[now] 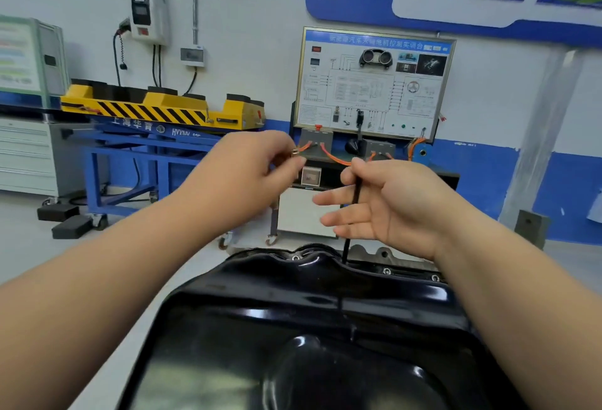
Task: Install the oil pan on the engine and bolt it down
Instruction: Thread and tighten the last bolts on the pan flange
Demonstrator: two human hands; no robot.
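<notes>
A glossy black oil pan (293,328) fills the lower middle of the head view, lying on the engine, whose grey flange (381,254) shows past its far edge. Bolts (386,271) sit in the pan's far rim. My right hand (387,204) pinches a thin black hex key (353,210) between thumb and forefinger; the tool stands upright with its tip at the pan's far rim, and the other fingers are spread. My left hand (250,171) is raised above the pan and pinches a small brass-coloured bolt (294,152) at its fingertips.
A white training board (371,83) on a wheeled stand is just beyond the engine. A blue lift table (146,155) carrying a yellow and black striped block stands at the left, with black pads (70,225) on the floor. A grey cabinet (26,155) is at far left.
</notes>
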